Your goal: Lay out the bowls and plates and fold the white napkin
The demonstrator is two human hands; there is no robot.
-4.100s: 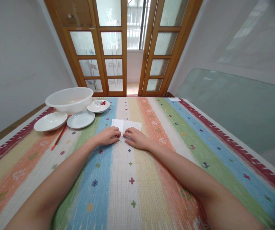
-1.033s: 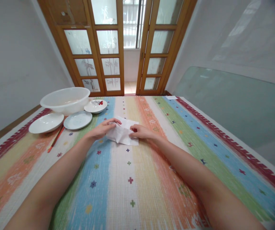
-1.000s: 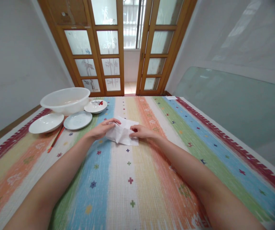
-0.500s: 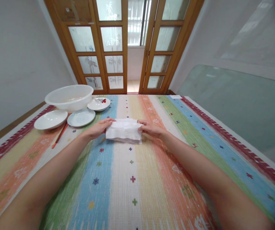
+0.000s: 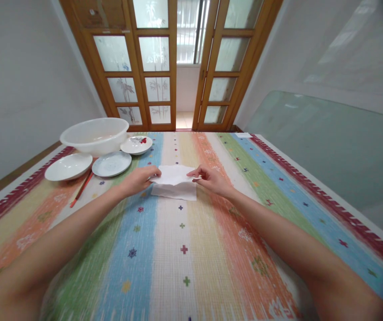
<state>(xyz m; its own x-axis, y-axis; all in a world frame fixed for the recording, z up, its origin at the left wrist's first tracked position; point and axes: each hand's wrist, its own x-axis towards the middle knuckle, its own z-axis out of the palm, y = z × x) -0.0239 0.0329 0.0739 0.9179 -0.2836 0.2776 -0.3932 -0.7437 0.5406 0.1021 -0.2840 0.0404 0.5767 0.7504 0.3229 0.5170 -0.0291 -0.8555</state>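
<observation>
A white sheet (image 5: pixel 174 191), apparently paper or thin cloth, lies on the striped tablecloth (image 5: pixel 171 263) in front of me, its upper layer raised and folded. My left hand (image 5: pixel 142 177) pinches the left edge of that layer between thumb and fingers. At the right edge, my right hand (image 5: pixel 208 178) grips the same layer with its fingertips. The lower layer shows flat on the cloth below the fold.
At the back left stand a large white basin (image 5: pixel 94 145), a white bowl (image 5: pixel 67 168), a pale plate (image 5: pixel 112 165) and a dish with a red pattern (image 5: pixel 136 146). Thin sticks or brushes (image 5: pixel 82 189) lie beside them. A small white paper (image 5: pixel 244 135) is at the far right edge.
The front edge of the sheet's upper layer has been lifted and moved away from me, uncovering more of the lower layer. Both hands keep hold of the sheet's sides.
</observation>
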